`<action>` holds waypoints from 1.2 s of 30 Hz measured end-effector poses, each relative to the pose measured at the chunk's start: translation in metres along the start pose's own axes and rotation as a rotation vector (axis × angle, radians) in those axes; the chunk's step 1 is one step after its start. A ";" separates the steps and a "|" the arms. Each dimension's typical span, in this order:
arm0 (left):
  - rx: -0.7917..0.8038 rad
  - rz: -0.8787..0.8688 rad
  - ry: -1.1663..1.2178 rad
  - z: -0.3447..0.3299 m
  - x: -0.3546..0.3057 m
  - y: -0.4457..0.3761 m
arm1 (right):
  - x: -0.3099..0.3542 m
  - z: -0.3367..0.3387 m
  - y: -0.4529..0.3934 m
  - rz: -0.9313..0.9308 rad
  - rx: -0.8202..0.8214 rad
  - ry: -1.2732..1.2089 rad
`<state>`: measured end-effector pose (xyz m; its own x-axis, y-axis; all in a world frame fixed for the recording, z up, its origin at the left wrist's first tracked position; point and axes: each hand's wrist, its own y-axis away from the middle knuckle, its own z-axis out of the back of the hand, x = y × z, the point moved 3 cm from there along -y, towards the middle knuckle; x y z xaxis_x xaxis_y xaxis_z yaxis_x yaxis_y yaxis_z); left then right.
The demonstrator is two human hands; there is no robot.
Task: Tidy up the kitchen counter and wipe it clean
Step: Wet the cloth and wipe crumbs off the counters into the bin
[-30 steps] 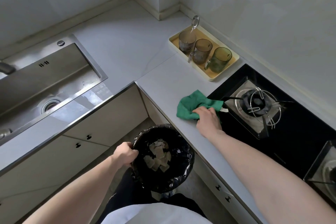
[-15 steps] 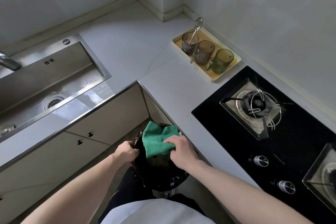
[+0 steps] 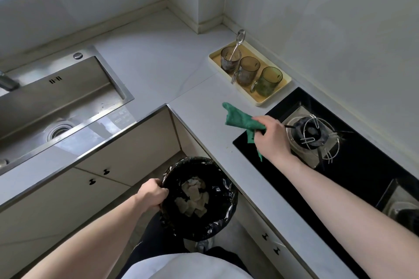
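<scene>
The right hand [image 3: 273,137] pinches the soft green microfibre cloth [image 3: 243,123], limp and light, above the grey stone counter [image 3: 204,106], at two o'clock from the black-lined round bin [image 3: 199,197] which the left hand [image 3: 152,192] grips; better to bunch it in the middle.

The sink [image 3: 61,95] sits in the counter [image 3: 158,63] at 9 o'clock. A tray [image 3: 275,99] at 1 o'clock holds three cups [image 3: 248,70] in a row. The stove [image 3: 340,165] lies at 3 o'clock, just past the tray. The trash bin [image 3: 199,199] stands below the counter edge at 6 o'clock, with scraps [image 3: 192,197] in it.
</scene>
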<state>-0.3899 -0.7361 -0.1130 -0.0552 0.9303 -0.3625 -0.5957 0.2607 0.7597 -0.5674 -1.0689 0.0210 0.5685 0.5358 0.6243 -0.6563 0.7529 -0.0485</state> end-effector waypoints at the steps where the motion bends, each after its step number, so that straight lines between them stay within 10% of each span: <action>1: 0.000 0.000 0.001 0.000 0.000 0.000 | -0.007 -0.008 -0.005 -0.012 0.033 0.056; 8: 0.020 0.017 0.039 -0.002 0.004 -0.001 | -0.036 -0.084 -0.002 -0.157 0.430 0.377; 19: 0.005 0.043 0.097 -0.004 0.015 -0.010 | 0.008 -0.132 0.038 -0.040 0.527 0.556; 30: -0.002 0.032 0.085 0.002 0.016 -0.005 | 0.050 -0.159 0.134 -0.259 0.690 -0.002; 36: 0.008 0.037 0.091 0.005 0.016 0.007 | 0.041 -0.101 0.106 -0.233 0.434 -0.114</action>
<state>-0.3909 -0.7181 -0.1106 -0.1492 0.9122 -0.3815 -0.5857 0.2293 0.7774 -0.5634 -0.9280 -0.0374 0.6823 0.3088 0.6626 -0.6780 0.6063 0.4156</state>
